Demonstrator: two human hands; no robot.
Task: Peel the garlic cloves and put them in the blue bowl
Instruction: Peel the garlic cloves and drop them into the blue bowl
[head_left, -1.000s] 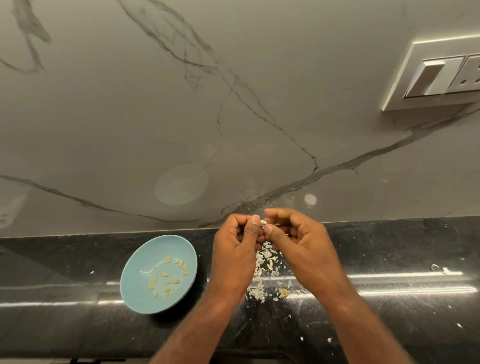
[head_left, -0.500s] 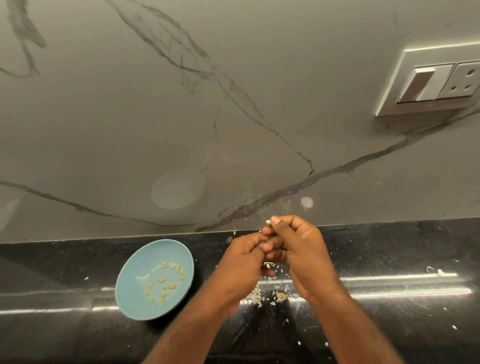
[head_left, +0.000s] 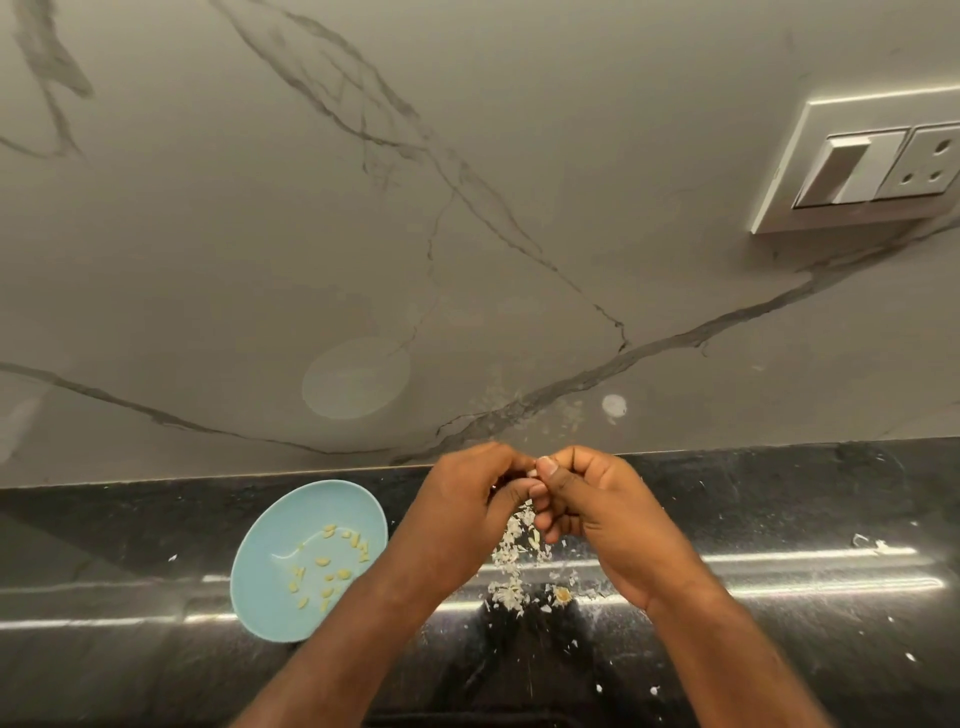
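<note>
The left hand (head_left: 462, 514) and the right hand (head_left: 602, 519) are drawn together fingertip to fingertip above the counter. Both have curled fingers and pinch a small pale garlic clove (head_left: 532, 472) between them; only a sliver of it shows, the rest hidden by thumbs and fingers.

Directly under the hands lies a loose heap of thin white papery skin flakes (head_left: 511, 564), with a small round yellowish bit (head_left: 562, 595) at its near edge and stray flecks scattered further out to the right.

Left of the hands, just beside the left wrist, sits the shallow round light-blue bowl (head_left: 291, 525). It is smooth and matte and holds a scatter of small yellow peeled cloves (head_left: 332, 566). The left forearm crosses in front of its near right rim.

All of this rests on a glossy black stone countertop (head_left: 779, 514), which mirrors long streaks of light. Behind it rises a polished grey marble wall (head_left: 311, 234) with dark branching veins and faint reflections of the bowl. A white rectangular switch-and-socket plate (head_left: 872, 161) is set into the wall at the upper right, well apart from the work.
</note>
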